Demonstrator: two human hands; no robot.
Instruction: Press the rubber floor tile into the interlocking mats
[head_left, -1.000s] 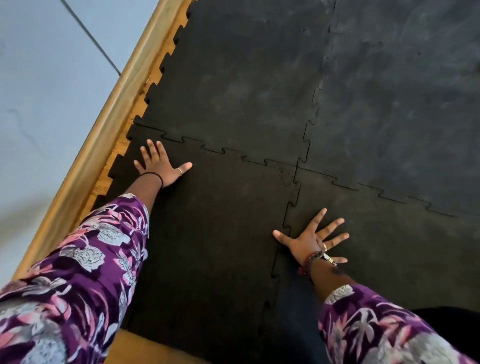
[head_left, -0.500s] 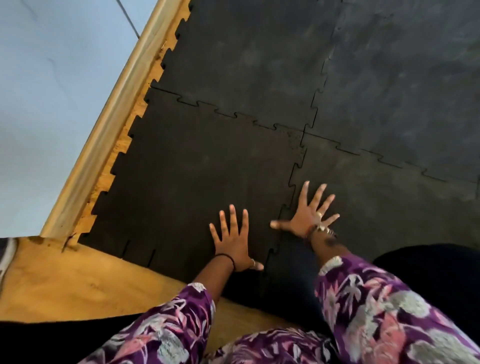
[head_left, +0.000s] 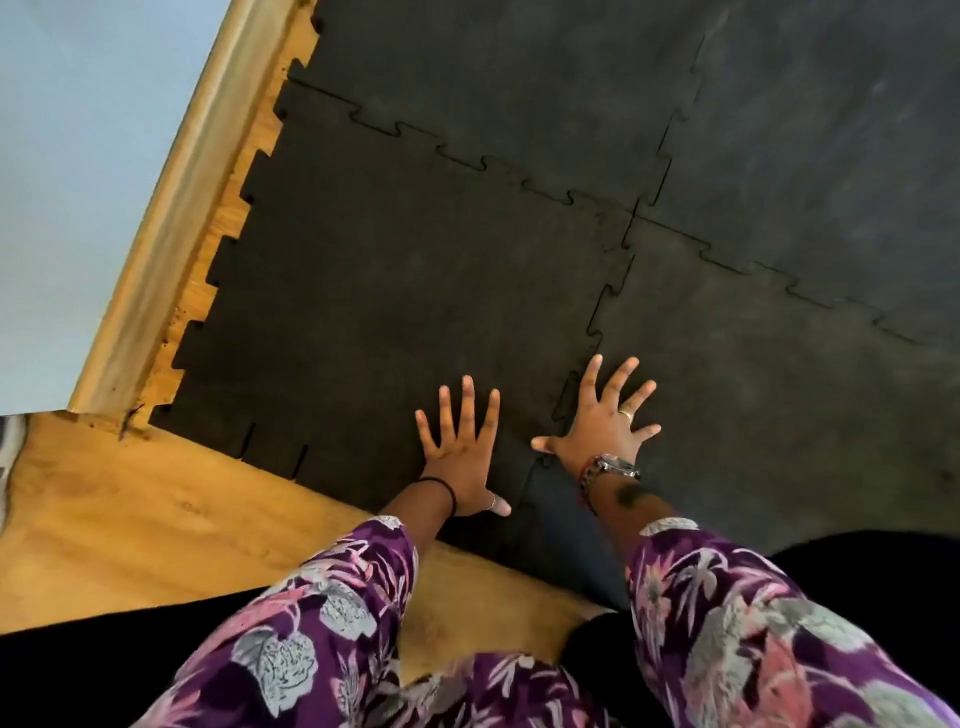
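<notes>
Down on the floor, a person in purple floral sleeves (head_left: 322, 613) leans over a black rubber floor tile (head_left: 405, 291) and presses both palms flat against the rubber, fingers spread wide and gripping nothing. Their left hand (head_left: 460, 457) rests on the tile near its closest edge, a dark band round the wrist. Their right hand (head_left: 602, 421), wearing a ring and a wristwatch (head_left: 613, 467), lies just beside it, across the toothed seam where the tile meets the neighbouring mat (head_left: 779, 405), its thumb reaching back toward the left hand. On its far and right sides the tile sits keyed into the interlocking mats (head_left: 519, 88), the puzzle-shaped joints showing as thin dark lines that cross at one corner. The tile's left edge, with its free teeth, lies on the wooden floor (head_left: 130, 519) near a pale wooden skirting board (head_left: 171, 208) that runs along a light blue wall (head_left: 78, 130).
</notes>
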